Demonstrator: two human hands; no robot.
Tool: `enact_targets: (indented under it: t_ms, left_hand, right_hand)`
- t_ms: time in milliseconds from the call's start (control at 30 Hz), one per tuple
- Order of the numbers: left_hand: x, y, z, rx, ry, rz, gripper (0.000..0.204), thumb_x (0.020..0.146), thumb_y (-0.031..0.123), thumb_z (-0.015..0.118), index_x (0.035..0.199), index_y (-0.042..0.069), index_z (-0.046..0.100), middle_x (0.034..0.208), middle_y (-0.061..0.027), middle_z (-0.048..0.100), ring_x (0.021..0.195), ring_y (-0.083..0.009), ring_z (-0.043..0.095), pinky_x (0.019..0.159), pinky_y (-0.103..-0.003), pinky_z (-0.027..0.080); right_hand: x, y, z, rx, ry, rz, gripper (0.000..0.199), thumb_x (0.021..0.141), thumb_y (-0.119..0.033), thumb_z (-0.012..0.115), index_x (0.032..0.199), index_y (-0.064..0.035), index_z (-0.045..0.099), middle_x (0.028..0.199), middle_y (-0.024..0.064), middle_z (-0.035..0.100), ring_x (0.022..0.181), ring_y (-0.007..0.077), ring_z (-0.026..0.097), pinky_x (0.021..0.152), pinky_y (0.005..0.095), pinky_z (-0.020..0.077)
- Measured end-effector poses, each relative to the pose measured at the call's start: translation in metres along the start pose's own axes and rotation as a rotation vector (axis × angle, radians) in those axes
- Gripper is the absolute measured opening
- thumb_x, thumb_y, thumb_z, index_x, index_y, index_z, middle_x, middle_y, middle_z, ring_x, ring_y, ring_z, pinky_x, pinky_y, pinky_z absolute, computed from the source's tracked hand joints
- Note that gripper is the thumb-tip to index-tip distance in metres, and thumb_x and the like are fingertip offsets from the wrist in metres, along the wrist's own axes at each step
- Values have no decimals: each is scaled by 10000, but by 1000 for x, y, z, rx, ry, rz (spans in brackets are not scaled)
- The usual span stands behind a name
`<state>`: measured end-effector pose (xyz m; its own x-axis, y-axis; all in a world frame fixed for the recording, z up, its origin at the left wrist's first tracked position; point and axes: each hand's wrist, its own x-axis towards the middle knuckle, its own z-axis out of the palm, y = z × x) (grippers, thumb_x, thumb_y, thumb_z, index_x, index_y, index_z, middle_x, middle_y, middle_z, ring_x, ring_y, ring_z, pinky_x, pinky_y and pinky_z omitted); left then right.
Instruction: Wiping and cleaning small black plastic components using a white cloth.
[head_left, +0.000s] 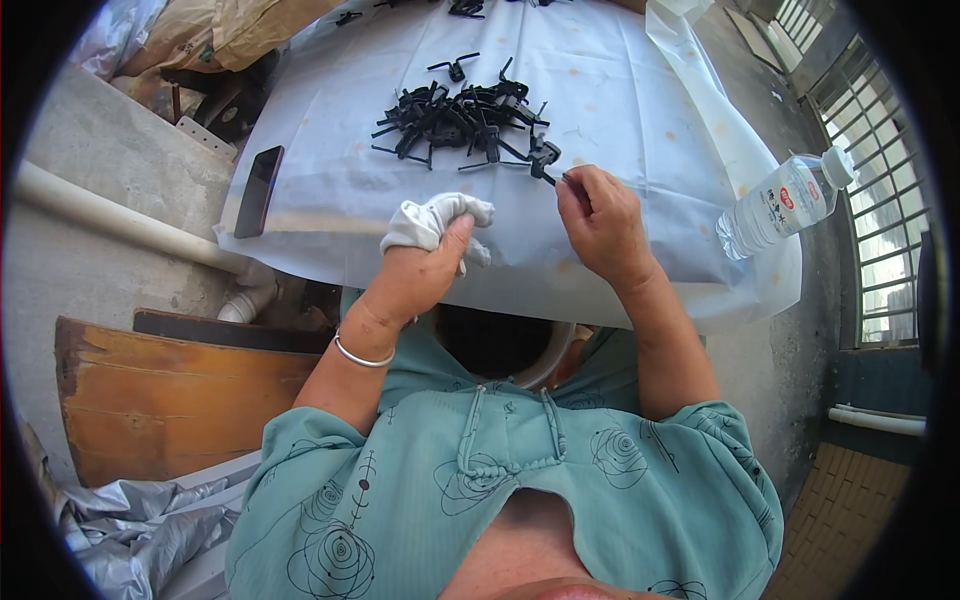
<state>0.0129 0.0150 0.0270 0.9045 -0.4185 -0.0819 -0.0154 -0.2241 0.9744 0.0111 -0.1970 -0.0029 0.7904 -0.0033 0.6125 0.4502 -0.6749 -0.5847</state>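
Observation:
My left hand (425, 275) is wrapped in a white cloth (420, 222) that covers most of its fingers, the thumb pressing on it. A curved gap shows between the cloth's folds, with no black part in it. To the right, my right hand (605, 220) has thumb and forefinger pinched on the thin arm of a black plastic part (542, 155). That part lies at the near right edge of a heap of similar black parts (450, 120). A single black part (456, 70) rests just beyond the heap.
A white plastic sheet (330, 100) covers the table. On it, a dark phone (260, 190) lies at the left and a clear water bottle (785, 205) at the right. More black parts (466, 8) are at the far edge. A wooden board (180, 400) stands low left.

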Motion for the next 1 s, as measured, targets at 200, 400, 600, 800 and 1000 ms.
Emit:
enact_targets:
  t_ms: [200,400,600,800,1000]
  left_hand:
    - [21,-17,9,-990,-56,-278,170,909,112,469,1044,27,527,863,-60,613,686,-100,587,519,-229,459]
    - [22,-19,24,-703,126,12,182,900,78,487,1070,16,504,806,-26,579,644,-77,542,539,-210,447]
    - [8,-13,30,-301,24,183,236,893,76,501,1114,-4,485,809,-4,559,637,-50,502,569,-185,430]
    - [6,-14,30,-142,101,139,259,844,55,551,1091,-14,514,799,-17,574,646,-45,505,564,-196,439]
    - [7,-12,36,181,223,303,246,798,40,571,1032,-37,558,808,-68,609,648,-99,554,593,-242,467]
  right_hand:
    - [-8,-12,10,346,-157,-55,82,774,-33,603,824,-4,545,669,114,542,556,224,532,526,308,421]
    - [-4,-31,3,254,-246,-84,151,763,-87,662,818,-5,547,652,88,517,530,161,505,497,284,406]
    - [-5,-28,17,440,-158,287,153,814,-119,640,759,-13,545,633,11,487,507,62,384,467,221,338]
    - [-6,-22,9,523,-362,234,229,892,-186,531,750,-6,543,603,-14,477,582,75,401,527,250,364]
    - [-14,-20,21,498,-431,302,237,913,-169,481,770,2,563,637,-8,522,618,70,431,567,256,397]
